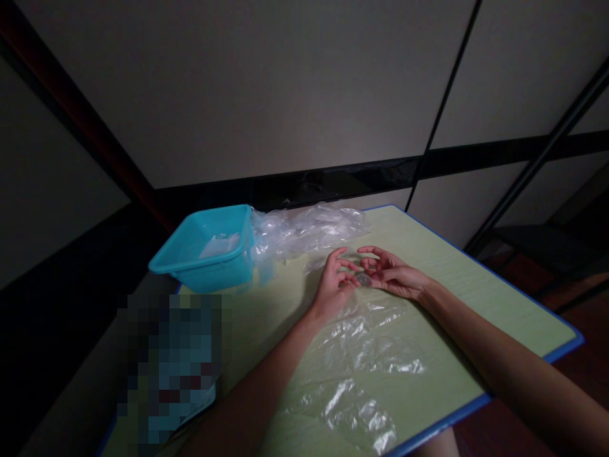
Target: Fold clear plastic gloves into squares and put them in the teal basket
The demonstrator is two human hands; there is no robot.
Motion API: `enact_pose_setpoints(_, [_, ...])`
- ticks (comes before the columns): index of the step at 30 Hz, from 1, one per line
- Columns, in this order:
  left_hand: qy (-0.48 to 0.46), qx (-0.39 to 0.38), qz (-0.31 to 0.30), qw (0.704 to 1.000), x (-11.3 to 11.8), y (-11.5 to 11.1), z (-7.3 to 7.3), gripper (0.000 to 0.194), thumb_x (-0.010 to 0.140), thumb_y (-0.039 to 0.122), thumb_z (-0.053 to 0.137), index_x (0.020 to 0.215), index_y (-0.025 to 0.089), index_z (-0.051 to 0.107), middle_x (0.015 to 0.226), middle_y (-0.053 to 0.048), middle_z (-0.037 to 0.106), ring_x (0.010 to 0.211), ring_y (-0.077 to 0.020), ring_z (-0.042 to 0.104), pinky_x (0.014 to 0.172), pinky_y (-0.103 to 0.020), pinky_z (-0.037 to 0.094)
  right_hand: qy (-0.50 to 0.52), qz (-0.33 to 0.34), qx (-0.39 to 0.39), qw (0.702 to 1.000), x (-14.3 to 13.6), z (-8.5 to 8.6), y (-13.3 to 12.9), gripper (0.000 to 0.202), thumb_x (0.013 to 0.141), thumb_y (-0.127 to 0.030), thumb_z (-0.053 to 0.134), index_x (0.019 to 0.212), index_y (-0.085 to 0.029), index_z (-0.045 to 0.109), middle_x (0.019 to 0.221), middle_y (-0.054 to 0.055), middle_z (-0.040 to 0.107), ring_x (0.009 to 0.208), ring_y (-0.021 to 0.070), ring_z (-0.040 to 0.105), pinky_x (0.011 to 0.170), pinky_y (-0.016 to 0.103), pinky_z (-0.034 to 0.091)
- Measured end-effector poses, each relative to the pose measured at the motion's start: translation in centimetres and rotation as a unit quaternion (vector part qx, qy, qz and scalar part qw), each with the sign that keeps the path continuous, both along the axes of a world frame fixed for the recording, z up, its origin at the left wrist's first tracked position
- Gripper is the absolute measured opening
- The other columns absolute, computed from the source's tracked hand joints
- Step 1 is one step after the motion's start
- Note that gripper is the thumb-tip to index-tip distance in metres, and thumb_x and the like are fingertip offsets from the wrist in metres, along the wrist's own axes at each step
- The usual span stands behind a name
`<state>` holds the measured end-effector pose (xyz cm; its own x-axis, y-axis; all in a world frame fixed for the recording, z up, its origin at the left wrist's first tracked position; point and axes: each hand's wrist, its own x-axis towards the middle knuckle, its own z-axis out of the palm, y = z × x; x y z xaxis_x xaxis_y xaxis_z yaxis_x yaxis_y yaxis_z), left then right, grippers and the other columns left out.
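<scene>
Lying wrinkled across the tabletop, a clear plastic sheet (366, 352) reaches from close to the near edge up to the two hands. At its far end the left hand (335, 279) and right hand (392, 273) face each other, fingers curved and spread, with a small round clear piece (365, 279) between their tips. The light is dim and the plastic see-through, so I cannot tell whether either hand is closed on anything.

Beyond the hands, a heap of clear plastic (314, 228) runs along the back of the table (409, 238), touching a turquoise basin (219, 273) at the left corner; something pale and flat (219, 245) lies inside the basin. The table is light green with faint streaks and a blue edging (447, 423). At lower left, a blocky blurred patch (181, 355) hides most of a bluish thing.

Behind stand large grey panels (285, 95) crossed by a glossy black band (333, 181). On the right are dark furniture (542, 244) and a reddish-brown floor (499, 438).
</scene>
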<state>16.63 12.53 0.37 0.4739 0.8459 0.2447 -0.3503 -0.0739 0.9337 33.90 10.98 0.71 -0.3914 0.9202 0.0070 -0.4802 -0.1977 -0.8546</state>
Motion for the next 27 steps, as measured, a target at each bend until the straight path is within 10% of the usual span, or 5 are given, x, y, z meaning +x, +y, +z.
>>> enact_pose_setpoints(11, [-0.001, -0.001, -0.002, 1.000, 0.0, 0.1, 0.2, 0.057, 0.058, 0.005, 0.060, 0.108, 0.023, 0.039, 0.085, 0.002, 0.050, 0.062, -0.0098, 0.054, 0.064, -0.026, 0.040, -0.011, -0.011, 0.004, 1.000, 0.0, 0.4, 0.0, 0.052, 0.059, 0.005, 0.060, 0.101, -0.022, 0.049, 0.084, -0.005, 0.053, 0.072, 0.0061, 0.057, 0.073, 0.023, 0.051])
enact_pose_setpoints(27, [-0.008, -0.019, 0.042, 0.999, -0.1, 0.5, 0.2, 0.058, 0.047, 0.000, 0.049, 0.101, 0.022, 0.046, 0.097, -0.003, 0.057, 0.094, -0.0212, 0.056, 0.076, -0.030, 0.036, -0.188, -0.190, 0.050, 0.962, 2.5, 1.3, 0.3, 0.049, 0.052, 0.003, 0.057, 0.093, -0.022, 0.048, 0.076, -0.006, 0.050, 0.054, 0.0055, 0.044, 0.046, 0.018, 0.043])
